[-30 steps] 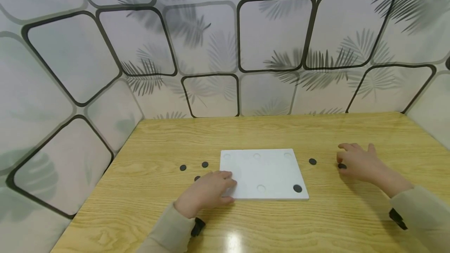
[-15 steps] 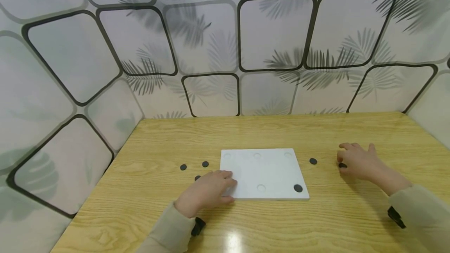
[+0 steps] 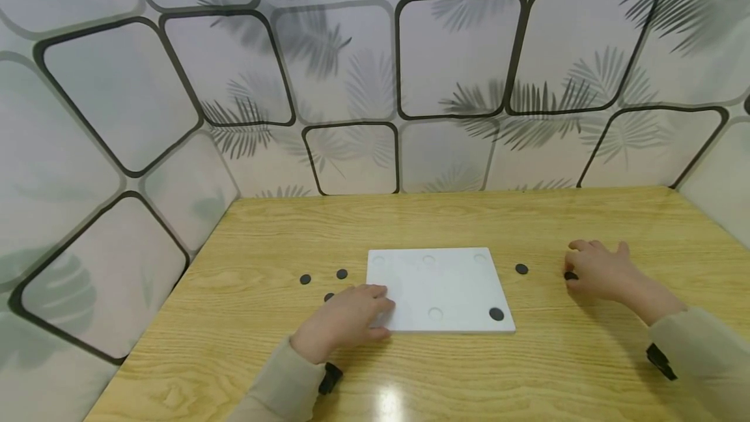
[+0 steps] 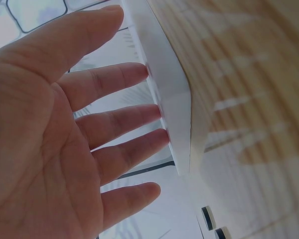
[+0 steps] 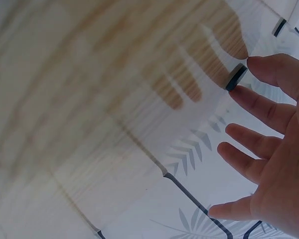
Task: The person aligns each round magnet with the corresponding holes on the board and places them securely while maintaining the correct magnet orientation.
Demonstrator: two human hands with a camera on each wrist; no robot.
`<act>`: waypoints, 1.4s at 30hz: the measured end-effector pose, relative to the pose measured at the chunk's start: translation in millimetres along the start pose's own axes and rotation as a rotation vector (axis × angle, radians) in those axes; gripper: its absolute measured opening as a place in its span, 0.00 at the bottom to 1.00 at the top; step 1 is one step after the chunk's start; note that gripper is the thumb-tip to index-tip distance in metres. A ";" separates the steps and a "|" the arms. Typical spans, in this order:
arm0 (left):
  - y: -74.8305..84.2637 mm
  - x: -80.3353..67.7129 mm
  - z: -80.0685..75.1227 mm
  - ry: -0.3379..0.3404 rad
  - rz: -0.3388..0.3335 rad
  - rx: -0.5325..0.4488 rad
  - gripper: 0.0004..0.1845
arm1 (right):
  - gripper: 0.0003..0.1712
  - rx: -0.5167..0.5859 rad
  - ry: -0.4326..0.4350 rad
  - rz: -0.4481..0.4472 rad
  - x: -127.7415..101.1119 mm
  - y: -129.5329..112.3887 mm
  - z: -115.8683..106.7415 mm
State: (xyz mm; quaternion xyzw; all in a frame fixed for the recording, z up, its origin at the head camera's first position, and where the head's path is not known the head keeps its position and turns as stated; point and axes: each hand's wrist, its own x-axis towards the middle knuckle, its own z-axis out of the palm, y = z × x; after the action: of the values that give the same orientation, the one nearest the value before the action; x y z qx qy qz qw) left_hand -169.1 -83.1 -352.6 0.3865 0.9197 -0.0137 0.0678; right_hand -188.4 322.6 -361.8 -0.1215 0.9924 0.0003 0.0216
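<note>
Right hand (image 3: 602, 272): pinching disc (image 5: 236, 76)
Left hand (image 3: 344, 316): fingers apart, touching board (image 3: 436, 285)
Change: I see little; disc still right of board

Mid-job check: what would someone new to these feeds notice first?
Probably the white board on the wooden table, with one dark disc at its near right corner and the left hand resting on its left side. Next, the right hand, off to the board's right, pinching another disc. Behind it all, the leaf-printed backdrop stands out with its bold dark outlines.
</note>
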 end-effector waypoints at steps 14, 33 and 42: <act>0.3 -0.3 -0.7 -0.008 -0.004 -0.012 0.22 | 0.05 0.007 -0.006 0.015 -2.0 0.9 -0.3; -0.5 -0.9 0.4 0.005 -0.002 -0.011 0.23 | 0.15 0.022 -0.008 0.008 0.5 0.7 -1.3; -0.7 -0.7 0.7 0.006 -0.001 -0.016 0.23 | 0.12 0.057 -0.009 -0.008 1.2 -0.2 -2.9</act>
State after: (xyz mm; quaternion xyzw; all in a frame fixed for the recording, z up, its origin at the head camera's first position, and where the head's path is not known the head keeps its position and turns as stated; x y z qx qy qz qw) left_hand -169.0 -84.2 -353.3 0.3853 0.9202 -0.0051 0.0684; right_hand -189.7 322.2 -359.0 -0.1246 0.9914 -0.0274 0.0295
